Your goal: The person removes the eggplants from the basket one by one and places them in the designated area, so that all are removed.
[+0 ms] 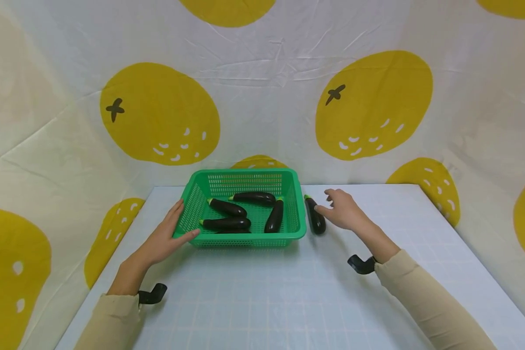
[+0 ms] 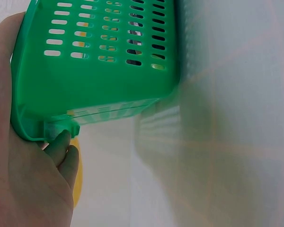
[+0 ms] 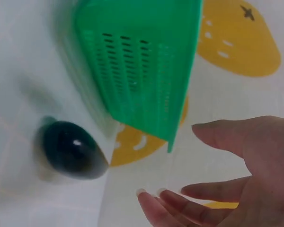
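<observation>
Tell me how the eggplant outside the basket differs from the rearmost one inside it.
The outside eggplant lies on the table; the rearmost eggplant lies in the green basket. In the head view, the outside eggplant's stem end points roughly forward, the rearmost eggplant's leftward. Both are dark and glossy.

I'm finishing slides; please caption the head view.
Left hand holding a green perforated plastic basket of glossy black eggplants; right hand near another eggplant on a pale gridded table.

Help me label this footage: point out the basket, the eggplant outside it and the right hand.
Basket point(image 1: 275, 237): head view, on its front rim.
Eggplant point(image 1: 317, 221): head view, on its dark body.
Right hand point(image 1: 343, 210): head view, on its back.
</observation>
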### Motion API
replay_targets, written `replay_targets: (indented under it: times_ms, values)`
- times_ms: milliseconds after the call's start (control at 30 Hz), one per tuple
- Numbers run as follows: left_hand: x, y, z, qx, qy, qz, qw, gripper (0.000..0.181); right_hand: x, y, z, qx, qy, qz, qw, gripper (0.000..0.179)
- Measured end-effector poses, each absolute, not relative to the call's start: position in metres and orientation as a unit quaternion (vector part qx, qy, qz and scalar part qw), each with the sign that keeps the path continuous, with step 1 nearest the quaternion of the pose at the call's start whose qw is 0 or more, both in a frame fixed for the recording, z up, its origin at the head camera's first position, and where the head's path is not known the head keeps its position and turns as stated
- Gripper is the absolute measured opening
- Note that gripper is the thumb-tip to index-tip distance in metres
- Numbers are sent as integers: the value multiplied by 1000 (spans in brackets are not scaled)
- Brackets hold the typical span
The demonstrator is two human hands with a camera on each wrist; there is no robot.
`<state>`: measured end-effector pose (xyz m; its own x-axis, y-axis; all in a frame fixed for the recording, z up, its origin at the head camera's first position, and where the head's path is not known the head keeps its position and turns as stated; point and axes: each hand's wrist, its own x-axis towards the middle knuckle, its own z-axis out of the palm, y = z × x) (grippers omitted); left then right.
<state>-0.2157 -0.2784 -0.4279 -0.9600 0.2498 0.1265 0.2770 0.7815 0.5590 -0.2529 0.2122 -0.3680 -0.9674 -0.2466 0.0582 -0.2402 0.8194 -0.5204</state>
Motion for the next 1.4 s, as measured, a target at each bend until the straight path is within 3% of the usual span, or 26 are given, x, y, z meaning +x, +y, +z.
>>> replay_targets:
  times_ms: [500,900,1400]
  values:
    - [-217,-279,-429,-138,-944,-300,23,101,-254,190,-366,-267,897,-347,-58,49]
    - [-217,-279,-430,-139,-944,-299,28,102,-258,151,-365,-354,890,-287,-21,57]
    - [-219,-279,-430,-132,-943,-304,20,102,-267,101,-376,-276,933,-225,56,68]
